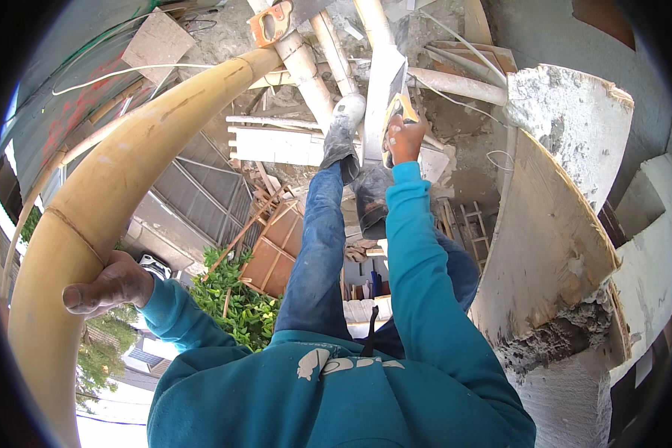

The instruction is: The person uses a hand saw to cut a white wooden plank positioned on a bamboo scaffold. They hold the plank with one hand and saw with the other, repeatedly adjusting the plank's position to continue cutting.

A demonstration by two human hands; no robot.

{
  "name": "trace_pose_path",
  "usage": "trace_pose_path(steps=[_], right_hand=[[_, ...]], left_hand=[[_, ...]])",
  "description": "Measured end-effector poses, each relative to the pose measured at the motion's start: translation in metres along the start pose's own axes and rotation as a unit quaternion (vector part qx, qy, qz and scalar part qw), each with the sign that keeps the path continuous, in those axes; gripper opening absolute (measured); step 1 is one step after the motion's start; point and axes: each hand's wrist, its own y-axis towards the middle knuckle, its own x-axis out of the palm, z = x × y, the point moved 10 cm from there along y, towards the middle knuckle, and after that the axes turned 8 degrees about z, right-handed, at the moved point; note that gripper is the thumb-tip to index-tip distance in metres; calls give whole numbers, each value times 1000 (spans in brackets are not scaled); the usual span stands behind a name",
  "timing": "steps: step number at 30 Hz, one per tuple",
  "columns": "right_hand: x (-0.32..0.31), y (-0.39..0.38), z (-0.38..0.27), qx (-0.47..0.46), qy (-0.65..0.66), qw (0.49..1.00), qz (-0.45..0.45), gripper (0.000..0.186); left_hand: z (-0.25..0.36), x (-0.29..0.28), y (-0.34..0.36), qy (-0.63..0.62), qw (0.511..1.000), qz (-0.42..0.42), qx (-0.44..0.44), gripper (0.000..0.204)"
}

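Note:
My left hand point(108, 287) is wrapped around a thick yellow bamboo pole point(138, 149) that runs from the lower left to the top middle. My right hand point(405, 134) grips a yellow-handled handsaw point(396, 104), its blade pointing away from me along a pale white beam point(377, 67). Just beside it are my dusty rubber boots point(338, 138). A second saw with an orange handle point(271, 22) rests on the crossed bamboo poles point(334, 60) at the top.
Broken white plaster panels point(567, 127) fill the right side. Below me lie rubble, a brown framed panel point(272, 250), grey metal sheets point(190, 209) and leafy plants point(228, 295). A thin white cable point(127, 71) loops across the upper left.

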Motion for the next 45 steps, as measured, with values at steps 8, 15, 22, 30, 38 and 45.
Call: trace_pose_path(steps=[8, 15, 22, 30, 38, 45], right_hand=[[-18, -72, 5, -19, -37, 999, -3, 38], [-1, -37, -9, -9, 5, 1000, -21, 9], [-30, -91, 2, -4, -31, 1000, -5, 44], [-10, -49, -14, -10, -21, 1000, -2, 40], [-87, -194, -67, -69, -51, 996, 26, 34], [-112, -258, -104, -12, -75, 997, 9, 41]], left_hand=[[4, 8, 4, -101, 993, -24, -59, 91], [-1, -8, 5, 117, 989, -15, 87, 77], [20, 13, 3, -126, 991, -4, -48, 94], [7, 12, 1, -96, 994, 11, -50, 93], [-1, 9, 0, -97, 992, -4, -74, 95], [9, 15, 1, -129, 988, 17, -84, 93]])
